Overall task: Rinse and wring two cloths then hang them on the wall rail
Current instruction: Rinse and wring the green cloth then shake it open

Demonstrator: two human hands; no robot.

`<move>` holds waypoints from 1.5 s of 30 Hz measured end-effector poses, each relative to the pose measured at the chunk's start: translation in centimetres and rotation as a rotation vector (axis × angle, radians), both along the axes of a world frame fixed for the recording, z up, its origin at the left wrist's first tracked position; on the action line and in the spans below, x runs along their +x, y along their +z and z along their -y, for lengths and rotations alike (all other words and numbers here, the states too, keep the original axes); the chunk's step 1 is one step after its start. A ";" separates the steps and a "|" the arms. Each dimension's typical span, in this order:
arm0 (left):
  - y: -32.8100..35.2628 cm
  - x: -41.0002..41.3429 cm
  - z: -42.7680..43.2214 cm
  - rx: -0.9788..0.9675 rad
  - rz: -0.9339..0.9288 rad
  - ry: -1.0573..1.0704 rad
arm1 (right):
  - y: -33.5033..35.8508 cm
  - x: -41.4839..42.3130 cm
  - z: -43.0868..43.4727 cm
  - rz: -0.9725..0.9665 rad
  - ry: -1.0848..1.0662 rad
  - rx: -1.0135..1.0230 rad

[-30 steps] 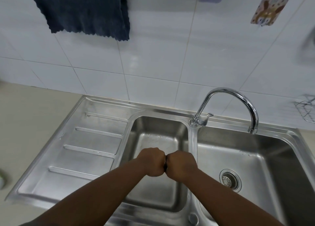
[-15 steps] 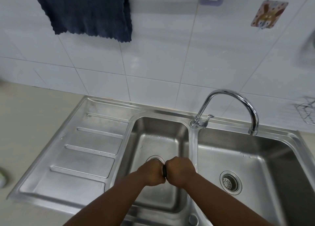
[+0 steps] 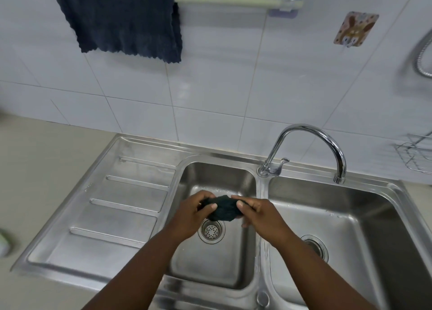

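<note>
Single head-worn wide-angle view, looking forward and down from above the double sink [image 3: 257, 192]; near enough that forearms enter from the bottom edge; faces the tiled wall [image 3: 233, 87], wall rail [image 3: 233, 1] at top edge; straight lines bow at edges.
</note>
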State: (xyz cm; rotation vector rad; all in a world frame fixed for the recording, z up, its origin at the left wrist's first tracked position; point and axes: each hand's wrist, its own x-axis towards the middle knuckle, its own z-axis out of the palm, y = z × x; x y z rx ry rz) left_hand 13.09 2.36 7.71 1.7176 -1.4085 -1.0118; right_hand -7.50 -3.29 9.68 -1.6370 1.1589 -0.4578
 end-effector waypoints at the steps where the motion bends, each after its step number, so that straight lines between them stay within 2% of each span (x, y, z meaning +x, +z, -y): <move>1: 0.3 0.0 -0.1 -0.030 -0.040 0.060 | 0.1 0.0 0.1 -0.005 -0.017 -0.038; 6: 0.9 -0.3 -1.2 -0.114 -0.261 0.237 | 0.4 0.2 0.5 0.074 -0.209 -0.040; 10: 0.9 -0.3 -1.9 -0.205 -0.224 0.413 | 1.0 0.1 0.9 0.097 -0.351 -0.014; 13: 1.1 0.0 -2.5 -0.220 -0.178 0.459 | 1.3 -0.6 1.4 0.077 -0.422 0.037; 15: 1.7 0.7 -2.8 -0.211 -0.243 0.525 | 1.5 -1.4 1.8 0.025 -0.432 0.094; 18: 2.6 3.3 -2.8 -0.233 -0.427 0.687 | 1.5 -2.9 2.4 -0.083 -0.435 0.055; 25: 4.5 8.8 -2.5 -0.231 -0.446 0.754 | 3.7 -6.4 4.4 -0.230 -0.561 -0.101; 29: 5.8 9.2 -2.2 -0.238 -0.535 0.739 | 3.5 -7.8 4.8 -0.092 -0.603 0.052; 34: 7.3 8.7 -1.2 -0.198 -0.612 0.669 | 4.9 -7.3 3.4 0.342 -0.543 0.296; 36: 7.2 8.7 -0.8 -0.204 -0.547 0.661 | 6.2 -6.8 2.9 0.363 -0.414 0.251; 39: 6.4 8.7 -0.5 -0.116 -0.426 0.723 | 8.0 -5.5 2.4 0.057 -0.293 -0.015; 40: 5.9 8.7 -0.3 -0.040 -0.247 0.704 | 8.8 -5.0 2.2 -0.010 -0.286 -0.108; 41: 5.2 8.9 -0.3 0.076 0.038 0.606 | 9.3 -4.4 2.2 -0.040 -0.276 -0.192; 42: 4.9 8.6 -0.4 0.215 0.305 0.458 | 9.7 -3.9 2.3 -0.053 -0.258 -0.276; 43: 4.8 7.9 -0.4 0.306 0.483 0.325 | 10.2 -3.5 2.3 -0.060 -0.233 -0.359; 44: 4.6 6.8 -0.4 0.337 0.549 0.233 | 10.5 -3.1 2.3 -0.060 -0.200 -0.425; 45: 4.4 5.4 -0.2 0.297 0.524 0.182 | 10.8 -2.6 2.3 -0.053 -0.168 -0.458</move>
